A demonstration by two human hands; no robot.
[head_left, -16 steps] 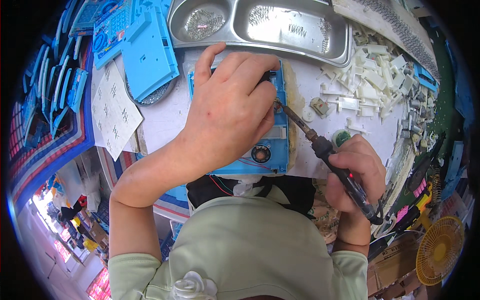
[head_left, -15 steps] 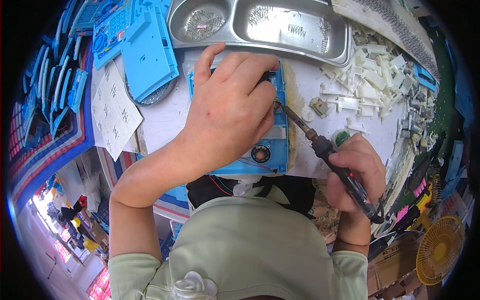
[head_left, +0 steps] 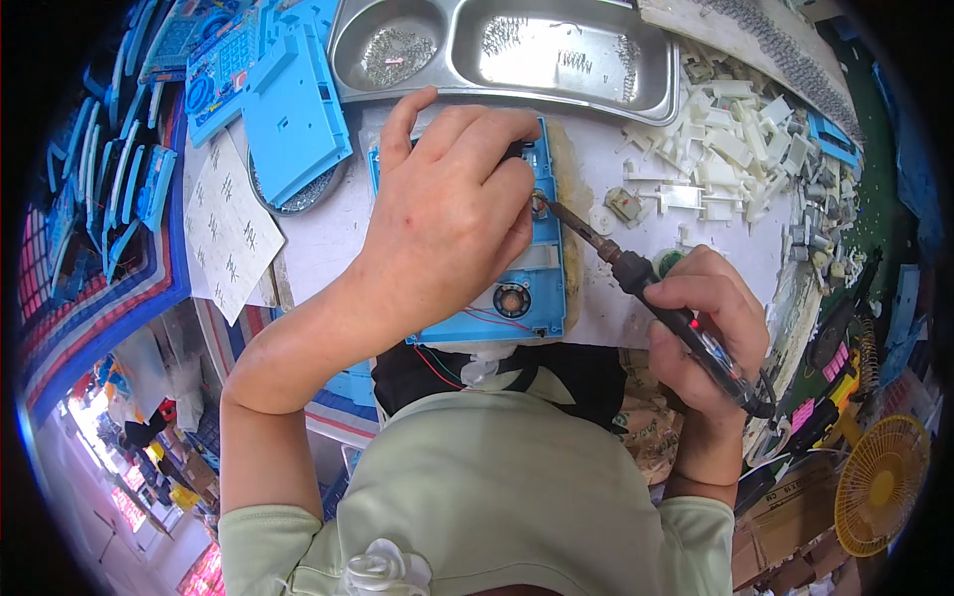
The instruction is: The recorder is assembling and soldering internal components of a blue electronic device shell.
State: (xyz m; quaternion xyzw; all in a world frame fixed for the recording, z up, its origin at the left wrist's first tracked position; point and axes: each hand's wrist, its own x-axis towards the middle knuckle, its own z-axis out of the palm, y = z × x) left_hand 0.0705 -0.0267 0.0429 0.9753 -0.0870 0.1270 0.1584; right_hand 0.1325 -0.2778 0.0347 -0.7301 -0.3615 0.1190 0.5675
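My right hand (head_left: 725, 318) grips a black soldering iron (head_left: 636, 276), with a small red light lit on its handle. The iron's tip points up and left, at a small metal part at the right side of a blue plastic housing (head_left: 549, 238). Over that housing lies my left hand (head_left: 442, 214), knuckles up, fingers bent down into it beside the tip. Whatever its fingertips pinch is hidden beneath the hand. A round speaker (head_left: 512, 300) with thin red wires sits in the housing's near part.
Beyond the housing stands a metal tray (head_left: 556, 94) holding small springs. White plastic parts (head_left: 730, 139) are heaped at the right, near small motors (head_left: 810, 236). Blue panels (head_left: 293, 129) are stacked left, above a marked paper sheet (head_left: 231, 228). A yellow fan (head_left: 881, 487) is lower right.
The whole view has shifted slightly, so tray and housing appear a little further left and up. The iron's tip stays by the same spot, and both hands keep their hold.
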